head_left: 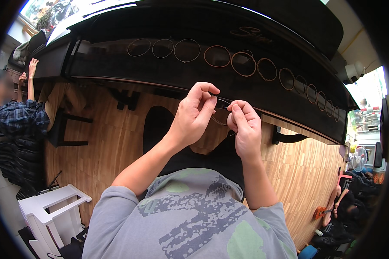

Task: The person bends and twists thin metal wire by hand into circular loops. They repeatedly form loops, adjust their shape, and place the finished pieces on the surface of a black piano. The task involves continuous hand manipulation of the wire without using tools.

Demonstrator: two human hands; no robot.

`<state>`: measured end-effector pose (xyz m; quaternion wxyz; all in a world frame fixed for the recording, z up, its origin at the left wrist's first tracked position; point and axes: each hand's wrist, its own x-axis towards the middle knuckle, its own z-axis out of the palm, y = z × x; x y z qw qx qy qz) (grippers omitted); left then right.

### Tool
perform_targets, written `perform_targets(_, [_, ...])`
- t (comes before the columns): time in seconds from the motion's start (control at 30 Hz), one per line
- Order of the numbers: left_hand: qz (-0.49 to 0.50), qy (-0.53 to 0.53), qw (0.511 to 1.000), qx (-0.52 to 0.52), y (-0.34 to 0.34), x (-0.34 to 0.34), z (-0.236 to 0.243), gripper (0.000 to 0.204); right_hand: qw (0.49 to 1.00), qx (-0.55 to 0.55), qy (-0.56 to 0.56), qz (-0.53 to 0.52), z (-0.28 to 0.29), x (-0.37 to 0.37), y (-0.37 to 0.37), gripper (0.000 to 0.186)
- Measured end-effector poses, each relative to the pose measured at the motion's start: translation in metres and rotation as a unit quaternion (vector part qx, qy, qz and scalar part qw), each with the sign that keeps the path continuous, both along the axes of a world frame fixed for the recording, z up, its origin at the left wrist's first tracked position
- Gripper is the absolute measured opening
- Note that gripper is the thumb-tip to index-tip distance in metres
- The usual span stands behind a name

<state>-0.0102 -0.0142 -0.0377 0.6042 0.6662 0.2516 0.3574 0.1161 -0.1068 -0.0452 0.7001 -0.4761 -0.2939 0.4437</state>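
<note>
Grey shirt (pixel 190 211) faces the black piano (pixel 97 64). Before it, left hand (pixel 191 114) and right hand (pixel 245 129) pinch a wire loop (pixel 221 124); coils (pixel 231 64) rest on it.

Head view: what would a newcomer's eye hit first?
Probably the row of wire coils across the glossy black piano ahead, silvery at the left end, coppery towards the middle. Then, at centre, the left hand and right hand pinching a thin wire. Far left, a seated person in a checked shirt.

Left hand (pixel 191 113), right hand (pixel 246 130): fingers (pixel 202 89) in pinches
</note>
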Motion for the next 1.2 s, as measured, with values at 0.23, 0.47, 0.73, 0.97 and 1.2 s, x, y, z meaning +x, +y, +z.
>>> perform_targets(0.23, [0.013,0.076,0.974,0.214,0.002,-0.002,0.005,0.018,1.0,-0.002,0.021,0.009,0.003,0.001,0.001,0.016])
perform_targets(0.47, [0.098,0.106,0.932,0.332,0.0,0.004,-0.007,0.024,0.999,0.013,0.043,-0.008,-0.001,0.0,0.002,0.017])
perform_targets(0.73, [0.125,0.143,0.889,0.417,0.002,0.005,-0.009,0.025,0.997,0.006,0.073,-0.006,0.002,0.003,0.002,0.017])
perform_targets(0.97, [-0.05,0.064,0.987,0.137,0.002,0.005,-0.016,0.02,0.998,0.0,0.064,-0.018,-0.004,0.006,0.002,0.015])
perform_targets(1.2, [-0.247,-0.184,0.897,-0.318,-0.001,0.004,-0.03,0.012,0.998,-0.014,-0.011,-0.06,-0.001,0.002,0.002,0.014])
